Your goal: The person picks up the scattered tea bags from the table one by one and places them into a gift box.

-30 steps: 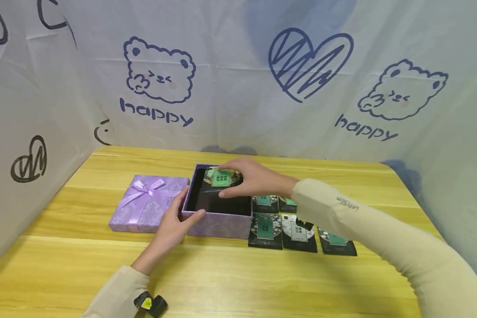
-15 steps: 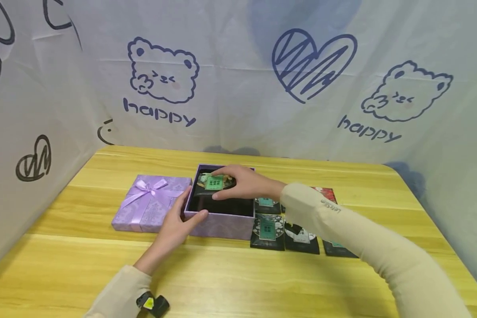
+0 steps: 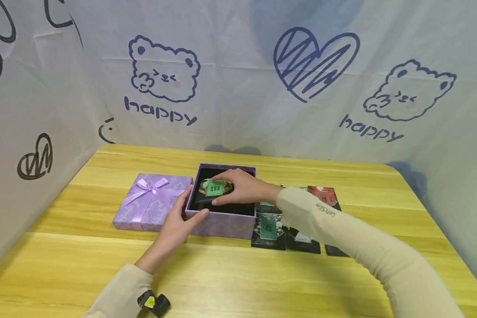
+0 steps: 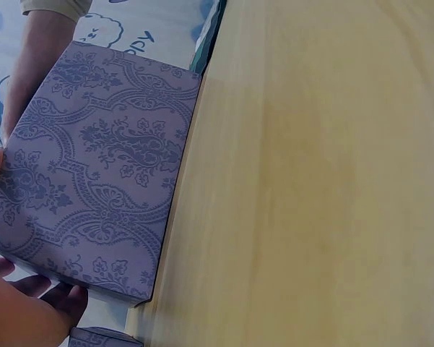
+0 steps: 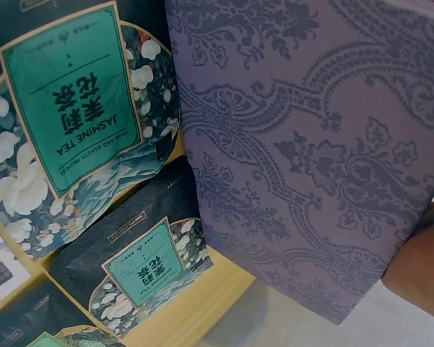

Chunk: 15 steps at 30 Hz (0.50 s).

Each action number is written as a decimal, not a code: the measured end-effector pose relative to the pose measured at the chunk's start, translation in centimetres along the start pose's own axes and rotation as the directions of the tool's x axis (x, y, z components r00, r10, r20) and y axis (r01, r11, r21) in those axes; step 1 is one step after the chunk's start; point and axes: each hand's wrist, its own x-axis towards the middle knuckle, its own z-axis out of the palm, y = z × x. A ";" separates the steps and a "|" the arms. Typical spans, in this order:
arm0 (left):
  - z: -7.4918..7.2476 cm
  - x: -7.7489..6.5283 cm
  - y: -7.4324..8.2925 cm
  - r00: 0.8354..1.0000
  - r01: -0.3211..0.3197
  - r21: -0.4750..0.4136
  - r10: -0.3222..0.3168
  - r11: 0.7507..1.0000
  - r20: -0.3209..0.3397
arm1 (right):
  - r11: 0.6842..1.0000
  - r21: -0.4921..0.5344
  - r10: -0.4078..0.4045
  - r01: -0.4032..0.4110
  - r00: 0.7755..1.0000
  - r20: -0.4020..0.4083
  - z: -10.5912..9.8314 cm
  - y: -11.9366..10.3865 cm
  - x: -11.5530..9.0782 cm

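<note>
Inside the open purple gift box (image 3: 222, 224), my right hand (image 3: 244, 187) pinches a black tea packet (image 3: 214, 190) with a green label. The packet is low within the box walls, and the hand covers its right edge. My left hand (image 3: 177, 226) grips the box's left front corner, thumb on the front and fingers along the left side. In the left wrist view, fingers (image 4: 54, 293) bend around the patterned wall. The right wrist view shows the box's side wall (image 5: 318, 159) beside jasmine tea packets (image 5: 72, 101); the held packet is hidden there.
The box's purple lid (image 3: 155, 201), with a ribbon bow, lies left of the box. Several tea packets (image 3: 268, 232) lie in rows to the right, partly under the right sleeve, including a red one (image 3: 324, 196). A patterned cloth (image 3: 238, 88) hangs behind the wooden table (image 3: 238, 278).
My right hand has moved the tea packet left and then down into the box. The left hand keeps its grip on the corner. The head view has shifted slightly.
</note>
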 end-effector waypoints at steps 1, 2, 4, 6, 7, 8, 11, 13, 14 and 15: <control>0.0 0.0 0.0 1.000 -0.002 0.000 0.002 1.000 0.003 | 1.000 -0.012 -0.004 0.005 1.000 0.001 0.0 0.0 0.0; 0.0 0.0 0.0 1.000 -0.002 0.000 0.002 1.000 0.004 | 1.000 -0.022 -0.010 0.010 1.000 0.001 0.1 0.0 0.0; 0.0 0.0 0.0 1.000 -0.001 -0.005 0.001 1.000 0.007 | 0.999 -0.043 -0.018 0.018 1.000 -0.001 0.2 0.0 0.0; 0.0 0.0 0.0 1.000 -0.002 -0.005 0.002 1.000 0.008 | 0.998 -0.053 -0.024 0.024 1.000 -0.003 0.2 0.0 0.0; 0.0 0.0 0.0 1.000 -0.004 -0.005 0.004 1.000 0.008 | 0.998 -0.058 -0.028 0.028 1.000 -0.004 0.2 0.0 0.0; 0.0 0.0 0.0 1.000 -0.004 -0.003 0.004 1.000 0.008 | 0.998 -0.060 -0.030 0.029 1.000 -0.003 0.2 0.0 0.0; 0.0 0.0 -0.1 1.000 -0.002 -0.013 0.002 1.000 0.011 | 0.997 -0.071 -0.027 0.026 1.000 0.000 0.2 -0.1 0.0; 0.0 0.0 -0.1 1.000 -0.004 -0.015 0.005 1.000 0.012 | 0.997 -0.073 -0.021 0.021 1.000 0.001 0.2 -0.2 0.0; 0.0 0.0 0.0 1.000 -0.004 -0.017 0.004 1.000 0.012 | 0.997 -0.073 -0.017 0.017 1.000 -0.001 0.2 -0.2 -0.1; 0.0 0.0 -0.1 1.000 -0.003 -0.021 0.003 1.000 0.011 | 0.997 -0.074 -0.015 0.014 1.000 -0.004 0.2 -0.2 -0.1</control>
